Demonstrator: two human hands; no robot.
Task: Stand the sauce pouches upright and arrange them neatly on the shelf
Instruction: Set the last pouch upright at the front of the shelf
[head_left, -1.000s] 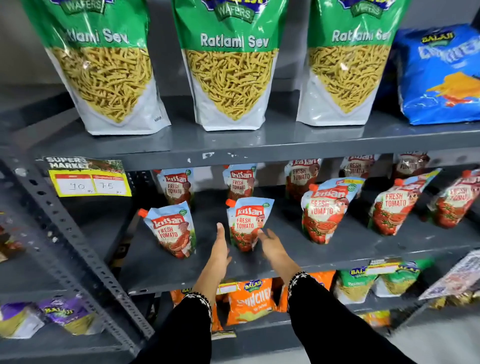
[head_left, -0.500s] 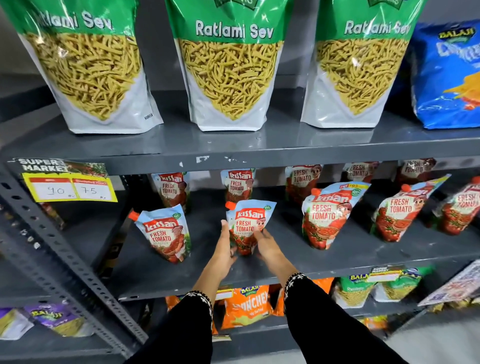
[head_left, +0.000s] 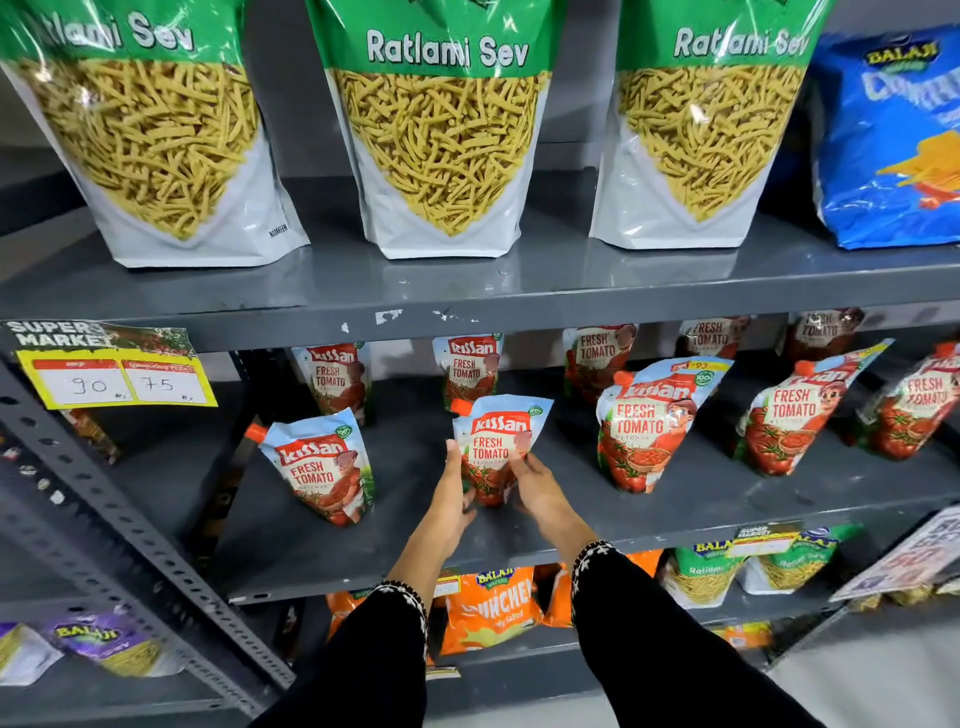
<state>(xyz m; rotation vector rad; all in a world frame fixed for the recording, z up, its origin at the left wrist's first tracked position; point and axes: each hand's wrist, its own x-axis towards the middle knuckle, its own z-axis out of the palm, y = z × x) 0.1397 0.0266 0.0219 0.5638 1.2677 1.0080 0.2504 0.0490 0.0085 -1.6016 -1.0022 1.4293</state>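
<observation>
**Centre pouch clasped between both hands on the middle shelf**

Since half a second ago, both hands have closed in from the sides and now press against the lower half of the centre pouch, which has stayed in its place at the front of the shelf. We see the left hand (head_left: 453, 499) flat against the pouch's left edge, thumb extended upward along it, fingers wrapped lightly behind. The right hand (head_left: 535, 491) grips the right edge, fingertips lying across the printed front. Both hands hold the sauce pouch (head_left: 497, 447) between them; it stands upright, its base on the middle shelf (head_left: 519, 540).

The pouch is pale blue at the top with an orange-red corner spout at upper left, a red "Kissan" banner, "FRESH TOMATO" lettering and a red tomato picture below.

Black sleeves with white-patterned cuffs reach in from below. To the left, a second pouch (head_left: 322, 465) stands tilted; to the right, three larger pouches (head_left: 649, 426) lean rightward. More pouches stand in a back row.
</observation>
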